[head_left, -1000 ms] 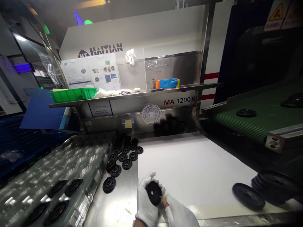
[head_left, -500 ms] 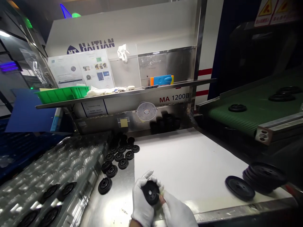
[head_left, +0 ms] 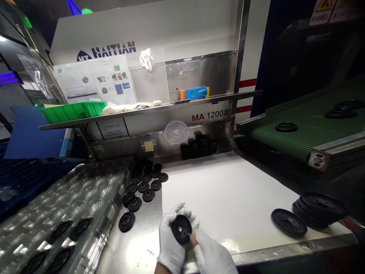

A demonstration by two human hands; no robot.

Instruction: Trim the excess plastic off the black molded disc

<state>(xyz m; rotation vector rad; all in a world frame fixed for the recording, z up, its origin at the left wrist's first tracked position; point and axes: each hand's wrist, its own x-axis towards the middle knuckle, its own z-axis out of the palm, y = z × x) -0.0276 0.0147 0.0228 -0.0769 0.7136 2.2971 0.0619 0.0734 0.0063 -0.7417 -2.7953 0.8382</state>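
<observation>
The white-gloved left hand (head_left: 171,238) grips a round black moulded disc (head_left: 181,229) by its rim. The disc sits low in view, its holed face tilted up, axis pointing back toward the wearer. The white-gloved right hand (head_left: 213,257) is narrowed at the disc's lower right rim, pinching a small pale item (head_left: 195,231). Matching black discs (head_left: 142,186) lie on the steel table (head_left: 128,251) to the left; a stack of black discs (head_left: 319,209) rests on the white sheet (head_left: 228,190) to the right.

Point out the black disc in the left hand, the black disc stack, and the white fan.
Black disc (head_left: 186,233), head view, face beside the centre hole.
Black disc stack (head_left: 322,205), head view, top disc.
White fan (head_left: 176,132), head view, grille.
</observation>
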